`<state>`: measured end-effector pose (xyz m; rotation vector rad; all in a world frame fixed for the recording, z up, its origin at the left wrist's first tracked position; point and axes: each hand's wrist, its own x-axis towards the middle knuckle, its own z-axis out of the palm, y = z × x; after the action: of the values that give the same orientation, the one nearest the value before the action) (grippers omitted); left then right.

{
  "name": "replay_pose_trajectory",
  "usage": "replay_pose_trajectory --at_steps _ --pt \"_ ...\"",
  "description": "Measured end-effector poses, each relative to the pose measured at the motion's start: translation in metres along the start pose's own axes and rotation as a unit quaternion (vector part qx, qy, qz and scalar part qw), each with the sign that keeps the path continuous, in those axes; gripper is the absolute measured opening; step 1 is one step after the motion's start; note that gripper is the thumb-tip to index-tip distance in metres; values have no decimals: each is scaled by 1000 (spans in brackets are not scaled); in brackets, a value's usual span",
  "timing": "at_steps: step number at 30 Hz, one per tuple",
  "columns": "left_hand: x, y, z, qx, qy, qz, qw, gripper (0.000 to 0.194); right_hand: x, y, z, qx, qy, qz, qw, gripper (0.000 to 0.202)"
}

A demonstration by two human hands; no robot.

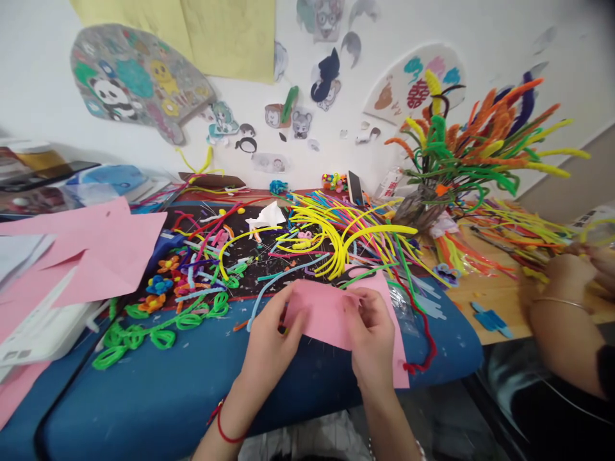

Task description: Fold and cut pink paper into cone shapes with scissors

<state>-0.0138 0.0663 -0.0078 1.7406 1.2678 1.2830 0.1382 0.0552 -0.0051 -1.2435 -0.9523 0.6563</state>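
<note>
1. Item: a pink paper piece (324, 314), located between the two hands, in front of the person and seemingly raised over the blue table cover (192, 384).
2. Left hand (275, 330): pinching the piece at its left end, thumb on the near face; the fingers behind are partly hidden.
3. Right hand (372, 326): pinching the right end, thumb forward, the other fingers curled. Exact fingertip contact cannot be told.
4. Weight: judged very light; two fingertips should carry it with ease.
5. Stiffness: judged thin and flexible, with enough body to span the gap between the hands. It should crease readily if the ends are pushed together.
6. Surface: appears matt and dry; slipping is judged unlikely under a mild pinch.
7. Fragility: likely to tear under opposing pulls and to dent under hard thumb pressure.
8. Recommended hold: opposite ends or corners, thumb before and fingers behind, with even light tension. The middle is best left unpressed.
9. Surroundings: a larger pink sheet (400, 365) lies beside and partly behind the right hand, with a red pipe cleaner (426, 333) along its right side. Yellow pipe cleaners (339, 240) lie beyond the hands; loose stems could snag a paper edge.
</note>
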Motion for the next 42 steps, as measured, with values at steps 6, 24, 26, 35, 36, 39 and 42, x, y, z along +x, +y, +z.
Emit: replay_pose_trajectory --at_steps 6,24,26,35,36,39,42 --pt "1 0 -6 -134 33 -90 986 22 1 -3 -5 15 -56 17 998 18" --pt "-2 -1 -6 -94 4 -80 992 16 1 0 -8 -13 -92 32 995 13" --pt "-2 1 -6 -152 -31 -114 981 25 0 0 -9 -15 -80 28 996 13" --pt "0 6 -7 -252 -95 -169 948 26 -7 8 -11 -180 -33 -258 948 16" --pt "0 6 -7 -252 -96 -169 948 27 -8 9 -10 -201 -33 -300 932 21" --pt "0 5 -5 -261 -94 -177 944 32 -11 10 -7 -227 -60 -366 900 31" --pt "0 3 -3 -283 -80 -197 935 35 -13 10 -6 -226 -100 -390 887 34"
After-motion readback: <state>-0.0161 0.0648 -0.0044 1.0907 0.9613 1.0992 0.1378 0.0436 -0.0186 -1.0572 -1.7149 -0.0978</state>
